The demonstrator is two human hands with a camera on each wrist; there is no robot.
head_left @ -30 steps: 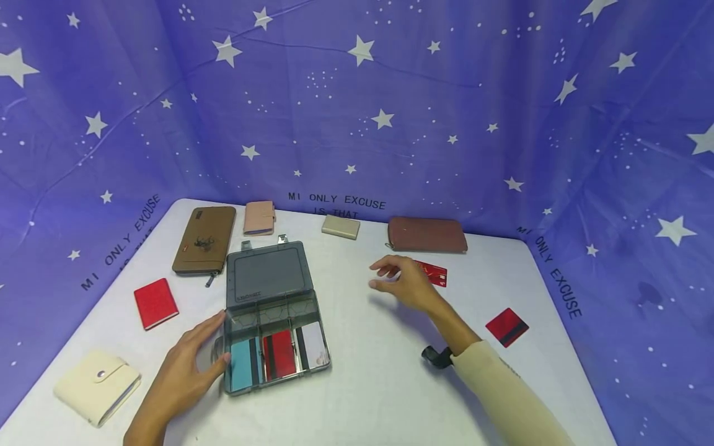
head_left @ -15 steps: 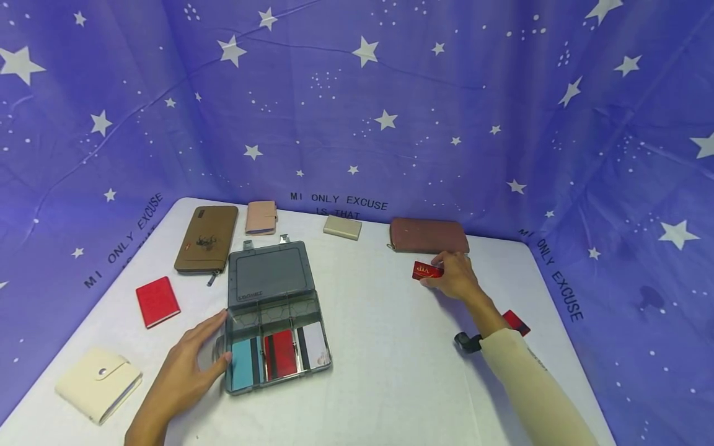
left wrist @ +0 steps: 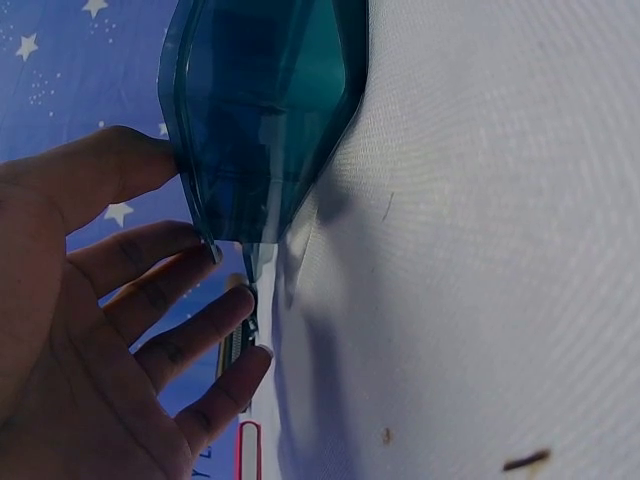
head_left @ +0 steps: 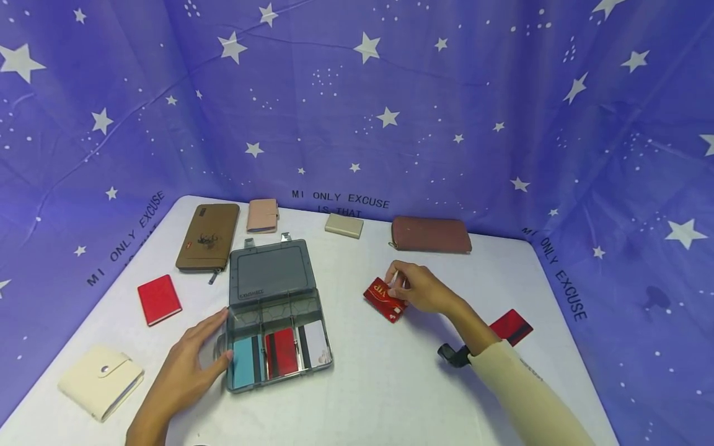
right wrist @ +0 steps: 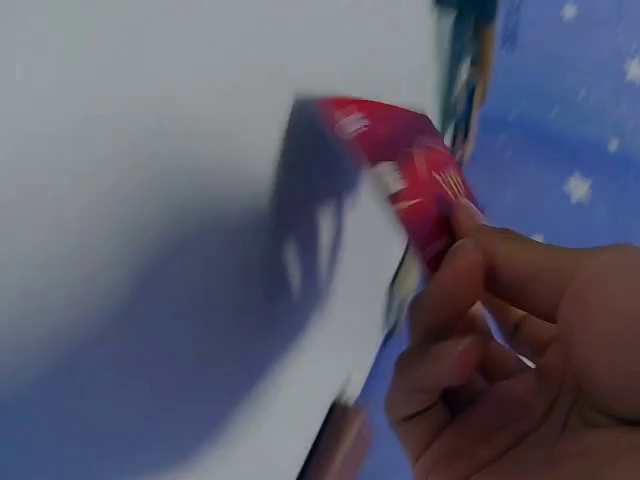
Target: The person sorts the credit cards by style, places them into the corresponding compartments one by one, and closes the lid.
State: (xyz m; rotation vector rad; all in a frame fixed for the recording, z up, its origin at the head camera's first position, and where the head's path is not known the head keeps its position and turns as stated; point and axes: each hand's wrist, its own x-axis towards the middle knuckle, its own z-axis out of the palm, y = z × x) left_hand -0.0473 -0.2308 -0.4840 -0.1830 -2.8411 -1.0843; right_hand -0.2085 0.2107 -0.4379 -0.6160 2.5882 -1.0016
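Observation:
My right hand [head_left: 421, 288] pinches a red VIP card [head_left: 382, 300] between thumb and fingers. In the right wrist view the card [right wrist: 400, 170] is held off the white table, its shadow beside it. My left hand [head_left: 186, 368] rests against the left side of a grey see-through divided box [head_left: 273, 285] whose lid lies back. In the left wrist view its thumb touches the box wall [left wrist: 270, 130] and the fingers are loosely extended. The box's front compartments hold a teal card [head_left: 243, 362], a red card [head_left: 283, 353] and a white card [head_left: 315, 344], each with a dark stripe.
Another red card [head_left: 512, 326] lies at right, partly behind the right forearm. Along the back are a brown wallet [head_left: 208, 238], a pink wallet [head_left: 262, 215], a beige case [head_left: 343, 225] and a maroon wallet [head_left: 431, 235]. At left are a red booklet [head_left: 159, 300] and a cream wallet [head_left: 101, 381].
My right hand reached right to the red VIP card, took hold of it, and has lifted and carried it left toward the box. My left hand has stayed at the box.

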